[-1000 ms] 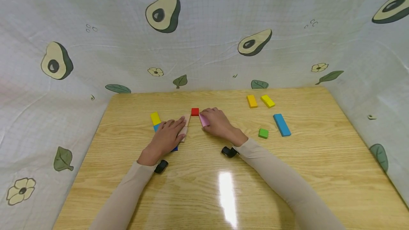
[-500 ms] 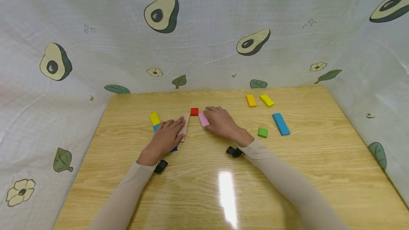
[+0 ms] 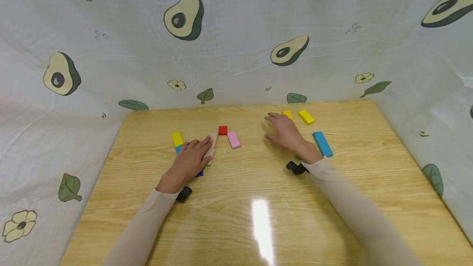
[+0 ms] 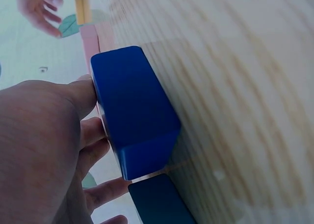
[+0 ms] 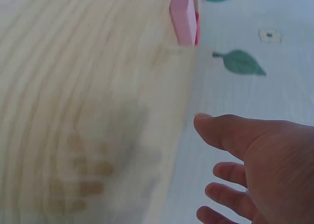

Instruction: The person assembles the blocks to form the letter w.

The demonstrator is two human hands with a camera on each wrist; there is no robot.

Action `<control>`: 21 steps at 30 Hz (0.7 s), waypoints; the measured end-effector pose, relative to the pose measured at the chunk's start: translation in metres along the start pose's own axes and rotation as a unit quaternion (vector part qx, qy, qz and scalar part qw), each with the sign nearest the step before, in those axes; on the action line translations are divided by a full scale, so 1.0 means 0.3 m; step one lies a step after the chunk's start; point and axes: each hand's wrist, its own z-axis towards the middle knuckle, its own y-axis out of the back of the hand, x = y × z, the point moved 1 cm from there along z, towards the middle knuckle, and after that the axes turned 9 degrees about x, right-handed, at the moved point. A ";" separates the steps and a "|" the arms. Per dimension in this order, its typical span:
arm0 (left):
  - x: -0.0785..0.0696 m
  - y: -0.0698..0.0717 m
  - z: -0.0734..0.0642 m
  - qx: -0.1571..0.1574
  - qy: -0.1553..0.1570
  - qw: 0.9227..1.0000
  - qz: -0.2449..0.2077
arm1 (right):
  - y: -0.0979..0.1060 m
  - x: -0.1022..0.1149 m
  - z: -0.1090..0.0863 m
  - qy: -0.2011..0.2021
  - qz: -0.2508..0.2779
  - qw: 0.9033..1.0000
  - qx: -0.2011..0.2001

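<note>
My left hand [image 3: 186, 161] rests with extended fingers across a row of blocks on the table. Beneath it show plain wooden blocks [image 3: 214, 138], a light blue block [image 3: 178, 148] and a dark blue block [image 4: 132, 101], partly covered by the hand. A yellow block [image 3: 177, 138] continues the row's far left end. Beyond the wooden blocks lie a small red block [image 3: 223, 130] and a pink block [image 3: 234, 139], set close together at a slant. My right hand [image 3: 288, 134] is above the table with fingers spread and nothing in it, near an orange block [image 3: 287, 113].
A second yellow block [image 3: 306, 117] lies at the back right, with a long blue block [image 3: 322, 143] nearer. The green block [image 3: 298, 157] is mostly hidden under my right wrist. A printed cloth [image 3: 236, 69] rises behind the wooden table [image 3: 221, 216].
My right hand has let go of the pink block and moved right towards the orange block. The pink block stays beside the red one. My left hand has kept its place.
</note>
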 end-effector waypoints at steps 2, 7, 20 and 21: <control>0.002 -0.002 -0.002 0.001 0.001 1.000 -0.004 | 0.018 -0.036 -0.009 -0.007 -0.005 1.000 -0.002; 0.005 -0.006 -0.005 -0.004 -0.002 1.000 -0.014 | 0.054 -0.118 -0.025 -0.023 -0.006 1.000 0.000; 0.004 -0.009 -0.006 -0.006 -0.005 1.000 -0.014 | 0.087 -0.225 -0.023 -0.037 -0.029 0.999 0.016; 0.003 -0.008 -0.005 -0.004 -0.005 1.000 -0.013 | 0.087 -0.229 -0.021 -0.036 -0.031 0.999 0.015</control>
